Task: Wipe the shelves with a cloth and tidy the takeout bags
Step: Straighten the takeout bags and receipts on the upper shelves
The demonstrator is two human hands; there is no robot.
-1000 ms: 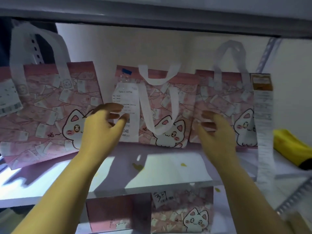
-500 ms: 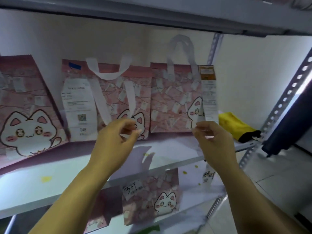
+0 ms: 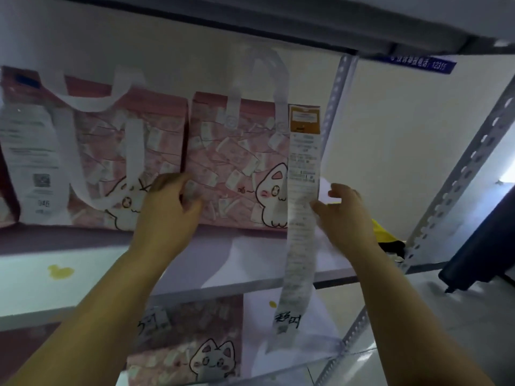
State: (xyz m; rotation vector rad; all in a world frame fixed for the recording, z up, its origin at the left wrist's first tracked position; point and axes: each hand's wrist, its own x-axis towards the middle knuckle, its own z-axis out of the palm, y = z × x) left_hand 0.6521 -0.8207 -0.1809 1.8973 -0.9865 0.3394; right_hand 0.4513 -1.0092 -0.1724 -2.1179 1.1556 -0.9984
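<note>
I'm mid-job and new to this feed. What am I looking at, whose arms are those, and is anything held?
There is no machine here. One head-worn camera looks down at a person's bare hands. The left hand and right hand grip the side edges of a pink cat bag standing on the shelf. A long receipt hangs down the bag's front. A second bag stands to its left and a third bag sits below. A yellow cloth lies at the shelf's right end.

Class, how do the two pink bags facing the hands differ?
On the left bag the front handle droops; on the right bag the handles stand upright. Left bag's receipt is short and wide; right bag's is a long strip overhanging the shelf edge. Both show cartoon cats.
</note>
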